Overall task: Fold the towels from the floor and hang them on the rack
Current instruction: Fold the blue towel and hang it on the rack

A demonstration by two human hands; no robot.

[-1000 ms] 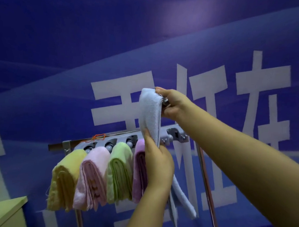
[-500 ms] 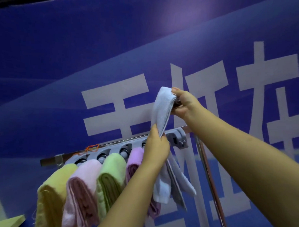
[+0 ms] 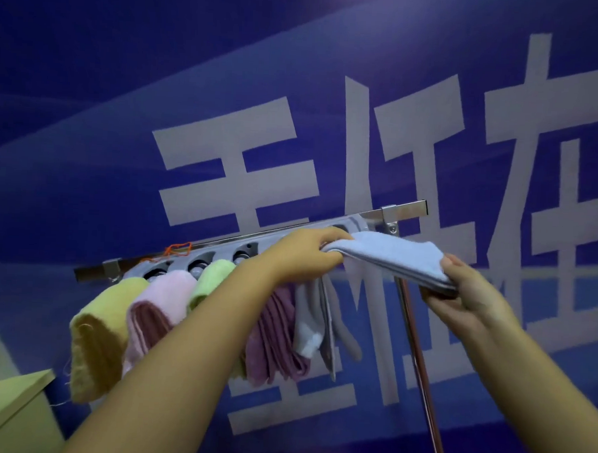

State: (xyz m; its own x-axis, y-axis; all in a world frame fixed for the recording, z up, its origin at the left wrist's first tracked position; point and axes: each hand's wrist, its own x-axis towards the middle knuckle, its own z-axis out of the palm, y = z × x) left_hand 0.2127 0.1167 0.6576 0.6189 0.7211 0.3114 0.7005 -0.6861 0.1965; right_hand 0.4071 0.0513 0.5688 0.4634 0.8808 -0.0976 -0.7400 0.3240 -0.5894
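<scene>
The light blue towel [image 3: 388,261], held upright half a second ago, now lies stretched nearly level across the rack [image 3: 403,210]'s right end, with soft terry layers hanging below. The left hand [image 3: 303,257] pinches its left end; the right hand [image 3: 466,295] grips the folded right edge. Leftward hang plush mauve [image 3: 275,338], green [image 3: 213,277], pink [image 3: 160,306] and yellow [image 3: 97,334] towels. A polished metal pole [image 3: 419,351] descends before the blue banner [image 3: 125,81].

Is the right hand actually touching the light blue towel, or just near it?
Touching. In the head view the right hand pinches the near end of the light blue towel, thumb on top and fingers beneath, while the left hand grips the other end.
</scene>
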